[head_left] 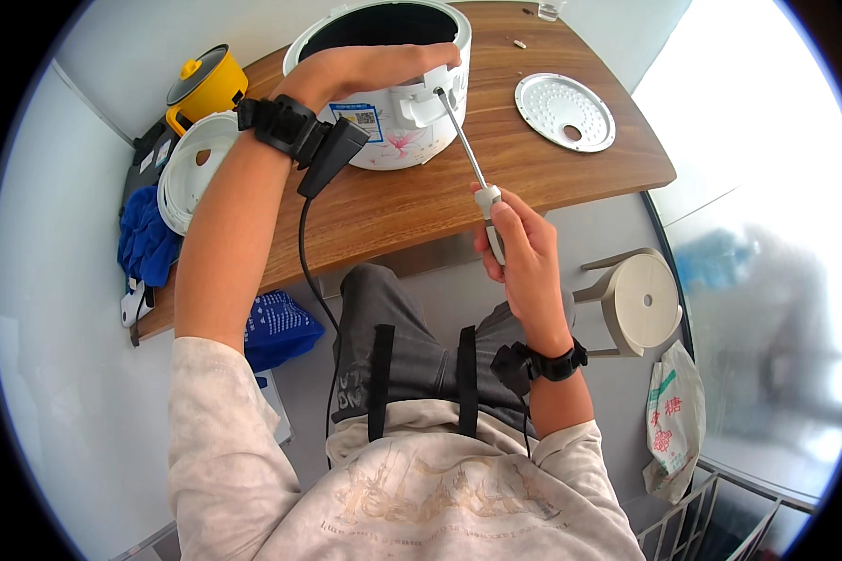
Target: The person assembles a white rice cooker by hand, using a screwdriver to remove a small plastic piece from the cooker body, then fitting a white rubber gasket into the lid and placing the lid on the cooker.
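Observation:
A white rice cooker (407,148) with a pink flower print and a blue label stands at the table's far side. Its lid is off, and the dark inside shows. My left hand (384,70) lies across its near rim, fingers reaching right and bent down at the tips by a white hinge bracket (421,107); the thumb is hidden. Wrapped in my right hand (526,234) is a screwdriver (487,197) with a grey and white handle. Its metal shaft slants up and left, the tip at a dark hole or screw in the bracket.
On the wooden table (365,224) lie a perforated white disc (565,112), a white round lid part (185,178), a yellow pot (211,89) and a blue cloth (146,234). A beige stool (642,301) and a white sack (675,425) stand right. A cable (307,252) hangs from my left wrist.

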